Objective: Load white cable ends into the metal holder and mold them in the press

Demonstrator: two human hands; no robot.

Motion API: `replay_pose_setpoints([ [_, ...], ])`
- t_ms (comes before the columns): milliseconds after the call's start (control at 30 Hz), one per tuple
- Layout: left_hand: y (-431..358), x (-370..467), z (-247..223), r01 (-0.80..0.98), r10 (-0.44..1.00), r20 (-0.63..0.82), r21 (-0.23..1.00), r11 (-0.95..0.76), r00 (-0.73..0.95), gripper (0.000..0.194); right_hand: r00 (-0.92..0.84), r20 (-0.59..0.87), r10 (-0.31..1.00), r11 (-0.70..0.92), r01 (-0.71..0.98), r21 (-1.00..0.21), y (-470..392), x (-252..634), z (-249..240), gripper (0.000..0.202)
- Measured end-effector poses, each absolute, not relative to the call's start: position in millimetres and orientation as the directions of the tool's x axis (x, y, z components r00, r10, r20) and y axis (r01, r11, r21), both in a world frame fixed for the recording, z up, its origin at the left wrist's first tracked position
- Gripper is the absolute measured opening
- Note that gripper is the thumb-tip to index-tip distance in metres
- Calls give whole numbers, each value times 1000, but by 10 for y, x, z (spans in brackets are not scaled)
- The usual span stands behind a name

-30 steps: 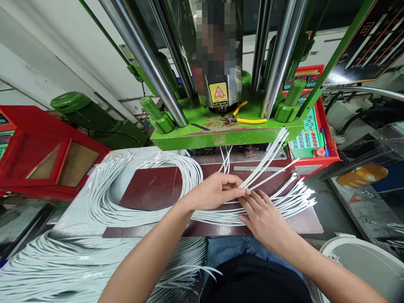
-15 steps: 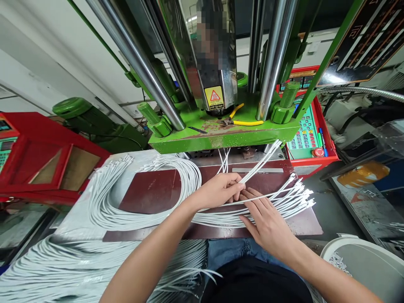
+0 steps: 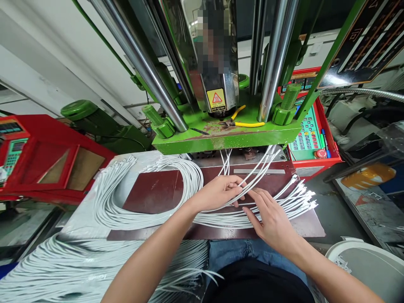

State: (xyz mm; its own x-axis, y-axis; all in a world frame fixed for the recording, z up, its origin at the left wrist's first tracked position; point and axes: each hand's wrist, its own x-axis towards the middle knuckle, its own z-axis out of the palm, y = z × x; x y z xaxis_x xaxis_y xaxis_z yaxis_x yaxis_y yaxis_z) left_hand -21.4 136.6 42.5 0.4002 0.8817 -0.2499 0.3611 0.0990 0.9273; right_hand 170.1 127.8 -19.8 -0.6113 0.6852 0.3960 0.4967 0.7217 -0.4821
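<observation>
Brown board (image 3: 151,191) beneath cables (image 3: 192,174); bin (image 3: 372,263) with scraps (image 3: 342,263)

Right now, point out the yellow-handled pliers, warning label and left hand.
Yellow-handled pliers (image 3: 248,124): head view, on the nearer handle.
Warning label (image 3: 216,100): head view, on its middle.
Left hand (image 3: 218,191): head view, on its back.

The left hand (image 3: 219,192) hides part of the held white cables (image 3: 270,155). The yellow label (image 3: 216,100) bears some lettering too small to read, and the frame's edges cut off 2 forearms (image 3: 151,256) and the bin (image 3: 372,269).
</observation>
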Motion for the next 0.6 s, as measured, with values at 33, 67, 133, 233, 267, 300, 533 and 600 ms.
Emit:
replay_pose_setpoints([
  [33, 1365, -217, 404, 352, 888, -263, 927, 125, 377, 23, -606, 400, 688, 720, 495, -487, 1270, 1699, -194, 36],
  [67, 1366, -221, 384, 345, 894, -273, 927, 145, 356, 24, -598, 403, 693, 715, 493, -496, 1259, 1697, -187, 35],
  [133, 1374, -231, 351, 327, 899, -285, 929, 173, 332, 25, -576, 422, 700, 707, 475, -524, 1238, 1698, -167, 35],
  [233, 1393, -246, 336, 295, 892, -306, 932, 210, 332, 23, -566, 483, 668, 738, 422, -527, 1236, 1701, -133, 31],
  [267, 1400, -248, 338, 291, 887, -317, 930, 223, 334, 23, -564, 506, 653, 755, 424, -501, 1249, 1701, -127, 30],
  [300, 1406, -250, 341, 286, 881, -330, 928, 238, 339, 23, -564, 524, 639, 769, 441, -463, 1268, 1701, -126, 31],
  [533, 1448, -238, 300, 267, 876, -355, 924, 275, 328, 23, -591, 575, 566, 809, 534, -247, 1469, 1713, -199, 29],
  [600, 1455, -241, 283, 290, 872, -352, 921, 258, 341, 24, -617, 574, 538, 824, 528, -205, 1516, 1734, -228, 29],
])
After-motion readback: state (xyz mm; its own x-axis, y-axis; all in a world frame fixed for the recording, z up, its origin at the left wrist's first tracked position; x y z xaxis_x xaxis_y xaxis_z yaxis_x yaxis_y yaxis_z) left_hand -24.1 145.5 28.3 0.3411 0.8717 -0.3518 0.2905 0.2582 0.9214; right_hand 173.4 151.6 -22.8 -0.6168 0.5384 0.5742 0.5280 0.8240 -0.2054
